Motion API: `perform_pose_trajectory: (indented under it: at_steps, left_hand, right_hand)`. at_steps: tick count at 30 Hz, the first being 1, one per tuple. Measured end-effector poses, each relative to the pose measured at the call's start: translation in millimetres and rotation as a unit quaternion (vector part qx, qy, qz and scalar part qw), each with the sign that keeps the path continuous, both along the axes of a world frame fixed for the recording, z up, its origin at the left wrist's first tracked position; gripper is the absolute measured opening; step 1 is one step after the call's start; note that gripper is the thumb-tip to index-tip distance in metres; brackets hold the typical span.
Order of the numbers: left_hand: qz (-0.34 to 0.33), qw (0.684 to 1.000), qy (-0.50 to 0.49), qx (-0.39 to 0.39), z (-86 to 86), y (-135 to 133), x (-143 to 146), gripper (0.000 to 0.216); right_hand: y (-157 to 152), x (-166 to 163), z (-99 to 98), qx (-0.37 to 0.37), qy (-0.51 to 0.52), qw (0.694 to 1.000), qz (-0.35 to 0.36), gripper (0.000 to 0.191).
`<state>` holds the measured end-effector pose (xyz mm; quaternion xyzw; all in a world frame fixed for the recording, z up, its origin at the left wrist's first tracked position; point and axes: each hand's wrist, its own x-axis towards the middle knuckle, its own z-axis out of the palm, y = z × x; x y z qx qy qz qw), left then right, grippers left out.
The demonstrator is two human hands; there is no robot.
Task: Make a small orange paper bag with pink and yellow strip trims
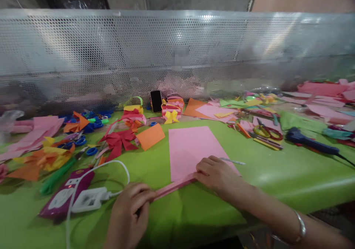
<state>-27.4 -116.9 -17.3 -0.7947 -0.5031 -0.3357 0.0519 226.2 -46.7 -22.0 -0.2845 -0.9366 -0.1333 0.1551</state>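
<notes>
My two hands work at the bottom centre of the frame, on a pink strip (174, 187) lying low over the green desk (266, 190). My left hand (130, 208) has its fingers closed on the strip's left end; my right hand (215, 173) presses close around the other end, over the bottom right part of a pink sheet (191, 149). The strip's long axis slants gently, from lower left up to the right, along the sheet's near edge. The sheet lies flat at the centre, its side edges running away from me toward the top of the frame. Behind my right hand a thin pale tool (234, 161) pokes out to the right; I cannot tell what it is.

At lower left sits a purple power strip (59, 197) with a small red light, and a white charger (88, 200) beside it; the marks on both are too small and blurred to read. The phone (156, 101) stands upright at upper centre, screen dark. Scissors (266, 130) and a blue glue gun (313, 141) lie at the right.
</notes>
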Motion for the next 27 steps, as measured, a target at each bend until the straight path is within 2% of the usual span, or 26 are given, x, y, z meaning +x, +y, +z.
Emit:
perform_pose_trajectory:
  at_steps: [8, 13, 17, 20, 23, 27]
  left_hand:
    - [0.002, 0.999, 0.045, -0.002, -4.4, -4.0, 2.8, 0.031]
    - [0.002, 0.998, 0.059, -0.014, -0.1, -5.9, 6.4, 0.03]
    - [0.025, 0.995, 0.079, -0.052, 2.3, -3.2, 11.7, 0.019]
    - [0.071, 0.986, 0.11, -0.107, 3.0, 2.3, 16.5, 0.022]
    - [0.102, 0.971, 0.121, -0.178, 5.8, 6.5, 19.8, 0.014]
    - [0.084, 0.966, 0.116, -0.214, 14.1, 9.5, 23.5, 0.016]
  right_hand:
    - [-2.2, -1.6, -4.8, -0.002, -0.03, 1.0, -0.009, 0.015]
    - [-4.6, -4.0, 5.9, -0.075, -0.051, 0.996, -0.02, 0.014]
    - [-1.7, -6.9, 20.0, -0.143, -0.079, 0.986, -0.027, 0.026]
    - [1.8, -9.1, 24.0, -0.165, -0.092, 0.981, -0.042, 0.023]
    - [3.7, -10.4, 23.2, -0.162, -0.073, 0.982, -0.065, 0.022]
    - [2.9, -11.4, 24.8, -0.197, -0.05, 0.976, -0.072, 0.017]
